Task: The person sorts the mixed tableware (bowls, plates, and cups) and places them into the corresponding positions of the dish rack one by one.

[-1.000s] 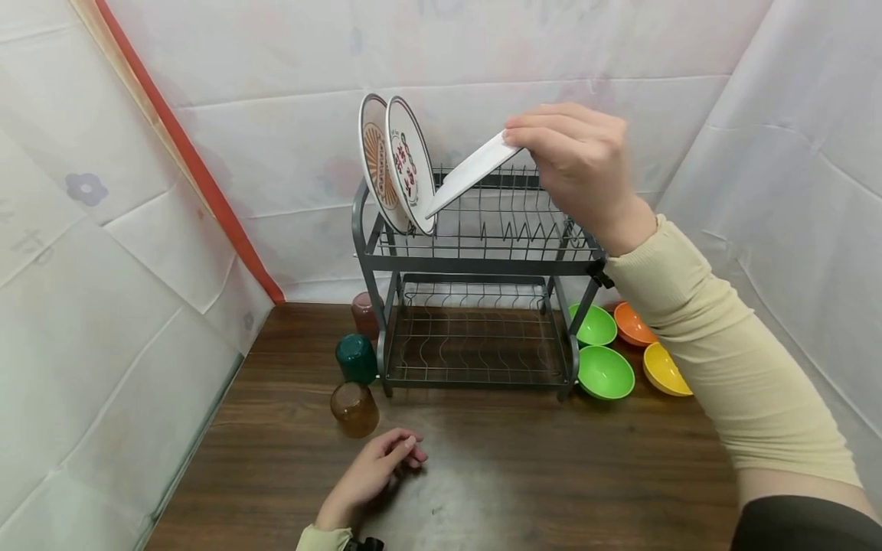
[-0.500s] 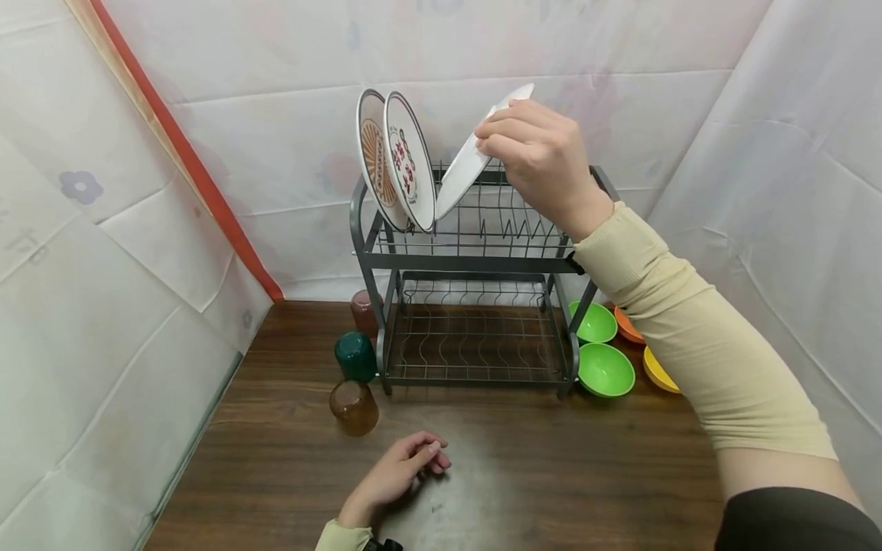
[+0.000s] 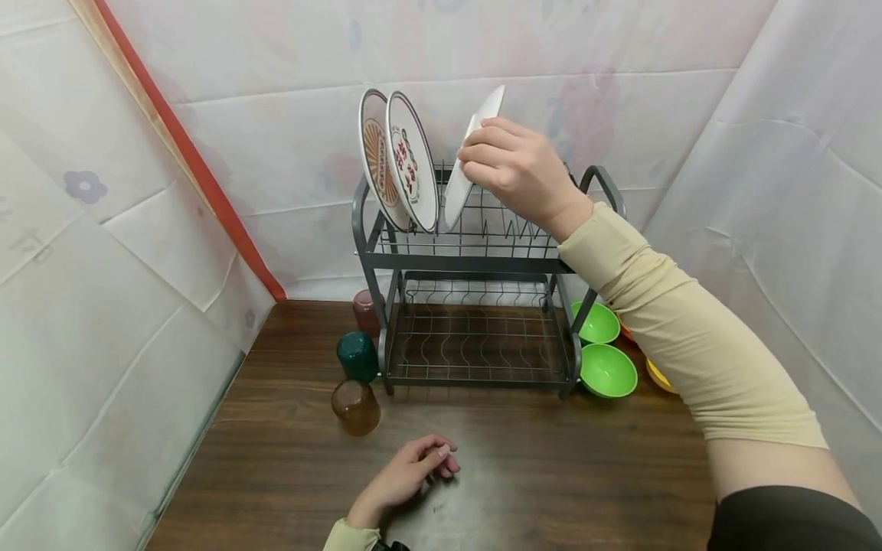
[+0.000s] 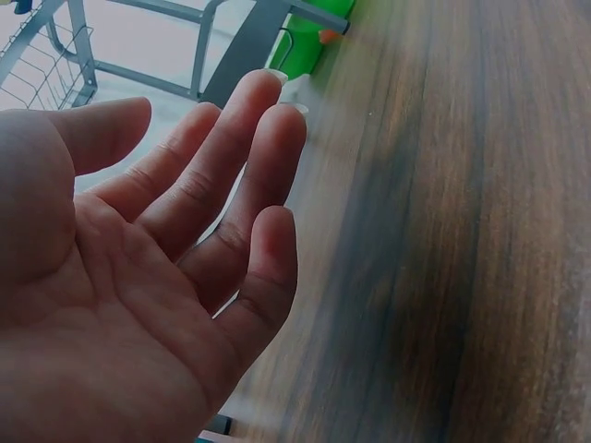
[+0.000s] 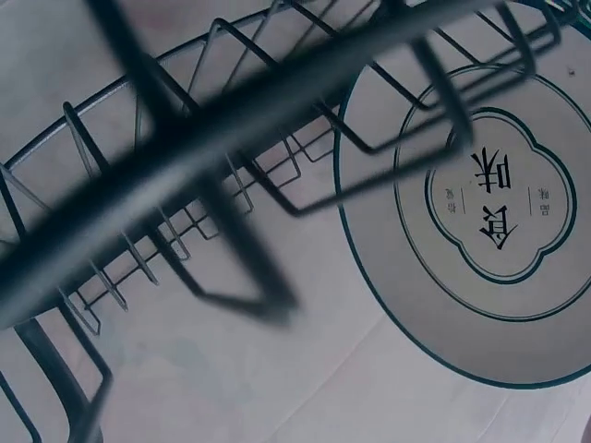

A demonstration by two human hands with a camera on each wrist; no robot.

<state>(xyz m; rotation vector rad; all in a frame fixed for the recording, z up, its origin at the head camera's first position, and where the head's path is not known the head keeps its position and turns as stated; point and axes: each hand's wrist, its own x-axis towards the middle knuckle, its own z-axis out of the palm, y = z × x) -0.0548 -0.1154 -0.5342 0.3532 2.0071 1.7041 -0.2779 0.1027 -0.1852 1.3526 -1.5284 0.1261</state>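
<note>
My right hand (image 3: 517, 170) grips a white plate (image 3: 458, 200) by its edge, over the upper tier of a dark grey wire dish rack (image 3: 475, 265). The plate stands steeply, leaning right, its lower edge down among the wires. In the right wrist view, the plate's face (image 5: 503, 295) shows green rings and dark characters behind the wires. To its left, two plates stand on edge, one with red characters (image 3: 417, 195) and one with an orange sunburst (image 3: 373, 149). My left hand (image 3: 408, 476) lies palm sideways low over the table, fingers loosely bent around nothing.
Left of the rack stand upside-down cups: amber (image 3: 355, 408), teal (image 3: 357, 356) and dusky pink (image 3: 367, 312). Green bowls (image 3: 609, 370) sit at its right, with a yellow bowl (image 3: 660, 376) partly behind my sleeve. Pale patterned sheets (image 3: 289, 46) hang around the wooden table (image 3: 276, 459).
My right hand has moved left, tilting the plate from a low slant to nearly upright, its lower edge among the rack wires. My left hand has slid a little right.
</note>
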